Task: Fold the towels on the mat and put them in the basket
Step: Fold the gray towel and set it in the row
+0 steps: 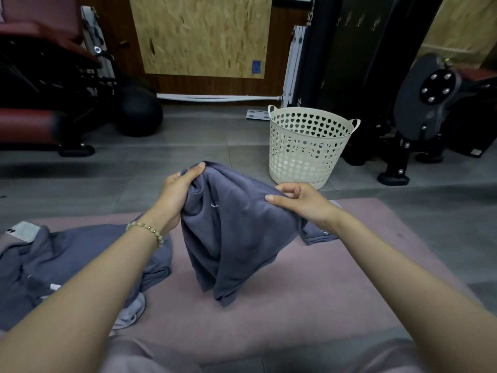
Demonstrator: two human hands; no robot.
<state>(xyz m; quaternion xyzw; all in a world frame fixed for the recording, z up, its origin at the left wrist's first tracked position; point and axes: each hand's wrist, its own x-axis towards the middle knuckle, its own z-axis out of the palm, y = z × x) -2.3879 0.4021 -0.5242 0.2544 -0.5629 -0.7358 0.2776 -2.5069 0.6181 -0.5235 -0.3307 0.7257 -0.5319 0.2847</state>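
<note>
- Left hand grips the towel's bunched top.
- Right hand pinches its other end, so the towel hangs between them, low over the mat.
- Held bunched like this, the fold may come out crooked.
- The hanging tail could snag the pile just left.
- The basket stands beyond the mat, so a loose fold might open on the way.

Several towels, one basket, one mat

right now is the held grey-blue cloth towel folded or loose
Loose, not folded: the grey-blue towel hangs bunched, gripped by the left hand and right hand.
</note>
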